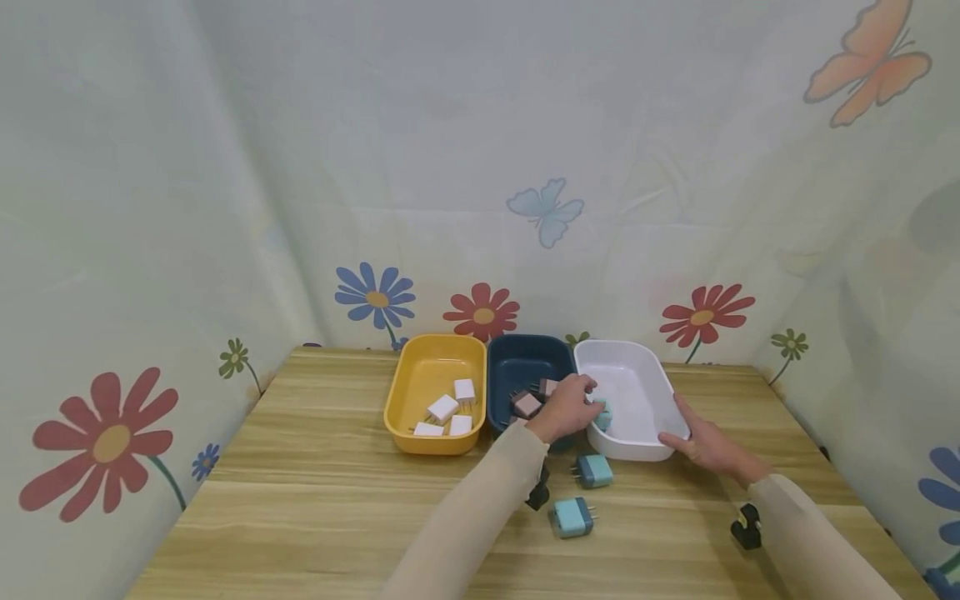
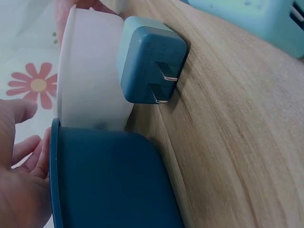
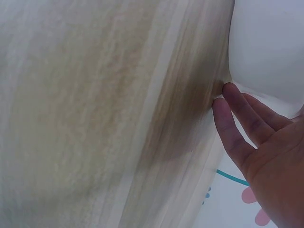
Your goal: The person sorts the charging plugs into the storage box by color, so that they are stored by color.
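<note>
My left hand (image 1: 566, 408) reaches across the navy bin (image 1: 531, 347) to the left side of the white bin (image 1: 632, 400). A teal plug-in charger (image 1: 603, 415) sits inside the white bin by those fingertips. Thumb and fingers stand apart in the left wrist view, partly hidden by the bin rims. My right hand (image 1: 708, 446) rests around the white bin's front right corner, thumb at the front and fingers along the right side. Its fingers (image 3: 244, 116) look nearly straight, low by the bin's base. Two more teal chargers, one nearer the bins (image 1: 595, 471) and one farther forward (image 1: 573, 517), lie on the table.
The yellow bin (image 1: 397, 392) at the left holds several white chargers (image 1: 443, 408). Brownish-pink chargers (image 1: 527, 405) lie in the navy bin. All three bins stand side by side on the wooden table (image 1: 315, 467), before a flowered cloth backdrop (image 1: 450, 208).
</note>
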A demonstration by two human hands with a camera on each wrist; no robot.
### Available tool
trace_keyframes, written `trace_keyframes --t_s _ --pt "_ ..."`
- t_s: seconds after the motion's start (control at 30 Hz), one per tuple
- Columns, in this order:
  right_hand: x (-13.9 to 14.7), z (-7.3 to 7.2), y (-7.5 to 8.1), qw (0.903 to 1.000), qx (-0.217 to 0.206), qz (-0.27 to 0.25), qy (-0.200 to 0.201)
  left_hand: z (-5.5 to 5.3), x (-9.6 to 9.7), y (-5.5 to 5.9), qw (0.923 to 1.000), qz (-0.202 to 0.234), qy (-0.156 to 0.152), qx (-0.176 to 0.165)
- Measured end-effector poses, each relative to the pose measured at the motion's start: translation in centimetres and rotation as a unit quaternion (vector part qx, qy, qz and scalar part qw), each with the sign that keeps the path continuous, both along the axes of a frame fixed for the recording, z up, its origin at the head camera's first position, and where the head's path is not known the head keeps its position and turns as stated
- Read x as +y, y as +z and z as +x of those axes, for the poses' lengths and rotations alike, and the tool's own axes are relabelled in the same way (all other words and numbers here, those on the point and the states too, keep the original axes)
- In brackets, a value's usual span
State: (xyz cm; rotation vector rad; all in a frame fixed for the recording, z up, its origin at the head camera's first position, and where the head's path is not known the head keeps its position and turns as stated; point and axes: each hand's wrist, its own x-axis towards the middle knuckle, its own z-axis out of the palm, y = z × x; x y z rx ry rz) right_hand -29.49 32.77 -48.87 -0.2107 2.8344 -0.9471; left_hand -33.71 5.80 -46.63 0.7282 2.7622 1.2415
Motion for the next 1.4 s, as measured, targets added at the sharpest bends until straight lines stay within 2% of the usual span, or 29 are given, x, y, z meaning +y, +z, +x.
trace_keyframes --t_s 0.13,0.3,0.43,0.6,0.77,1.0,1.17,1.4 --pt "-0.1 -0.1 0.0 1.0 0.001 -0.008 0.002 -0.2 -0.5 -0.2 0.9998 0.017 0.002 0.009" --pt "-0.2 0.0 -0.1 0.9999 -0.007 -0.011 -0.001 0.2 -1.8 0.1 0.9994 0.017 -0.029 0.003" --pt "-0.1 0.0 0.0 0.9999 -0.005 -0.01 -0.001 0.9 -2.8 0.7 0.9981 0.01 -0.06 -0.002" --pt "-0.1 0.2 0.1 0.9999 -0.01 -0.011 -0.003 2.4 -3.9 1.5 0.9943 -0.022 -0.103 0.01" --pt "-0.2 0.3 0.2 0.9998 -0.019 -0.009 -0.006 4.1 -5.2 1.8 0.9851 -0.051 -0.164 0.012" --pt "-0.4 0.2 0.4 0.9999 -0.001 -0.012 -0.001 5.6 -6.6 1.3 0.963 -0.101 -0.245 0.05" --pt "-0.4 0.3 0.5 0.9999 0.004 -0.012 0.004 6.5 -7.4 1.0 0.9546 -0.131 -0.265 0.035" --pt "-0.2 0.2 0.2 0.9999 0.006 -0.009 0.013 7.2 -7.8 -0.4 0.9404 -0.173 -0.292 0.017"
